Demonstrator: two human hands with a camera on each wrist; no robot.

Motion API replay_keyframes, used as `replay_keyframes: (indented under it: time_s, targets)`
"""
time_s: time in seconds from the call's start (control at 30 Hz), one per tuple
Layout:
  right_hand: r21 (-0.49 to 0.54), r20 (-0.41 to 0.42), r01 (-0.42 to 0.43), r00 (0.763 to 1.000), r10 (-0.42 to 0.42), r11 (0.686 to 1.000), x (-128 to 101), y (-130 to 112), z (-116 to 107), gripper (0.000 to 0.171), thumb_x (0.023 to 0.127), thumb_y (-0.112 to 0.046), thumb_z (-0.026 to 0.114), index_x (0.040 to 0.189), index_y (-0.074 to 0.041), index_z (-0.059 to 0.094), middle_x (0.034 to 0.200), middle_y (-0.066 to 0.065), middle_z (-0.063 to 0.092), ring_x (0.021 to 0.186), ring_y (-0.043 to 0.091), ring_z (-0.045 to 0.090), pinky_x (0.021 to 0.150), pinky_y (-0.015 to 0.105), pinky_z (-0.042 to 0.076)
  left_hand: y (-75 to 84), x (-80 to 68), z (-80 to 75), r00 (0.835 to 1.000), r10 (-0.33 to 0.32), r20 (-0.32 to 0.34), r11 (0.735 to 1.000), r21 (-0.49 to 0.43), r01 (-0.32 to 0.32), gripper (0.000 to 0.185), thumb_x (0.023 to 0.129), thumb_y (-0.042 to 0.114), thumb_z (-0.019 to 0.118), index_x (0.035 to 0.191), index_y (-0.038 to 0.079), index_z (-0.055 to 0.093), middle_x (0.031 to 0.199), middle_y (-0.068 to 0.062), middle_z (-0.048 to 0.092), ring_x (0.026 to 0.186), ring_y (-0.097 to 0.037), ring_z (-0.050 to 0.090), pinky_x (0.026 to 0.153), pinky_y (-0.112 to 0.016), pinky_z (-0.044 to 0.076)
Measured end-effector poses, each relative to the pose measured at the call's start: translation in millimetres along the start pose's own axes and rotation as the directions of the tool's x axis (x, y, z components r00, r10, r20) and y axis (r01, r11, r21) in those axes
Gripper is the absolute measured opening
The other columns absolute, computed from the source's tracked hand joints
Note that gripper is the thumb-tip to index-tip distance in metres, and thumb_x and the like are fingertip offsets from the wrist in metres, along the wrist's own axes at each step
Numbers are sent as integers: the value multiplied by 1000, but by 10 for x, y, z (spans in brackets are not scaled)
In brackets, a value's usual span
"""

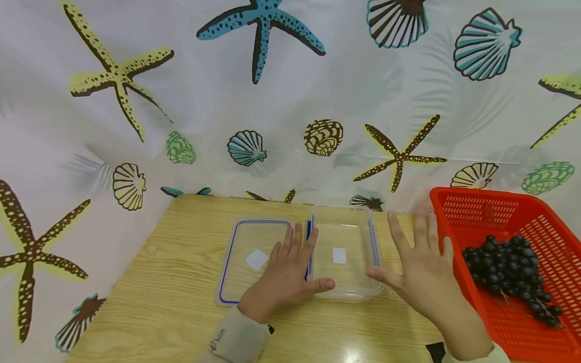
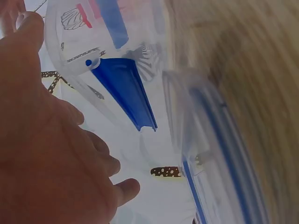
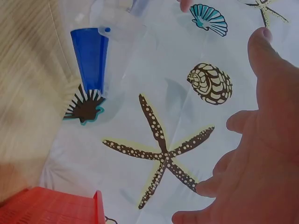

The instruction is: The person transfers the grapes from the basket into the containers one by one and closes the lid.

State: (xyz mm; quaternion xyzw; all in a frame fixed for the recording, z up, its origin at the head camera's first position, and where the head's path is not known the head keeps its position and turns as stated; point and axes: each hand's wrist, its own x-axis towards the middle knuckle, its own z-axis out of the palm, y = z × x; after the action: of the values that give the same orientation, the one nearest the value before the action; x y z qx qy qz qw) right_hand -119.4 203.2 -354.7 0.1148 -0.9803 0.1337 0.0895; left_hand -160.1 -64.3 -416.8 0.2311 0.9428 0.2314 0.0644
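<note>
A clear plastic food container (image 1: 349, 290) with blue side clips (image 2: 124, 91) stands on the wooden table. To its left lies its clear lid (image 1: 245, 237), edged with a blue seal. My left hand (image 1: 290, 272) is spread between lid and container, its fingers straight and holding nothing. On the container's other side is my right hand (image 1: 424, 275), also spread, with its thumb near the container's right wall. Whether either hand touches the container is unclear in the head view; in the wrist views, both palms appear apart from its walls.
A red plastic basket (image 1: 492, 307) stands at the right, close beside my right hand. It holds a bunch of dark grapes (image 1: 504, 267). Behind the wooden table (image 1: 150, 282) hangs a white cloth (image 1: 290, 106) printed with starfish and shells.
</note>
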Motion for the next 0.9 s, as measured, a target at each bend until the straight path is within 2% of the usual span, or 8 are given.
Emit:
replay_keyframes:
  time_s: [0.3, 0.53, 0.77, 0.9]
  targets:
    - [-23, 0, -21, 1000, 21, 1000, -104, 49, -220, 113, 86, -69, 66, 164, -26, -3, 162, 15, -29, 148, 44, -19, 102, 82, 6, -26, 6, 37, 999, -8, 40, 999, -48, 10, 108, 94, 65, 58, 163, 13, -8, 164, -13, -19, 150, -31, -17, 118, -59, 0]
    - [-56, -17, -12, 1000, 11, 998, -137, 111, -376, 113, 86, -68, 66, 164, -25, -5, 163, 19, -26, 148, 44, -20, 104, 80, 2, -25, 25, 72, 997, -16, 79, 997, -71, 22, 111, 94, 68, 54, 161, 5, -8, 166, -17, -14, 152, -33, -12, 118, -58, 2]
    - [-102, -42, 2, 999, -6, 995, -188, 255, -527, 112, 88, -63, 68, 163, -27, -7, 163, 18, -26, 148, 45, -20, 105, 78, -2, 10, 30, 68, 997, 12, 72, 996, -84, -6, 108, 95, 69, 51, 162, 9, -7, 166, -15, -17, 151, -34, -12, 117, -61, 3]
    - [-138, -47, -8, 999, 2, 990, -197, 380, -634, 112, 88, -61, 69, 164, -23, -3, 163, 18, -27, 147, 47, -18, 105, 78, -3, 31, 40, 86, 997, 24, 76, 995, -99, -16, 106, 96, 68, 50, 162, 10, -9, 166, -15, -18, 151, -35, -12, 117, -62, 3]
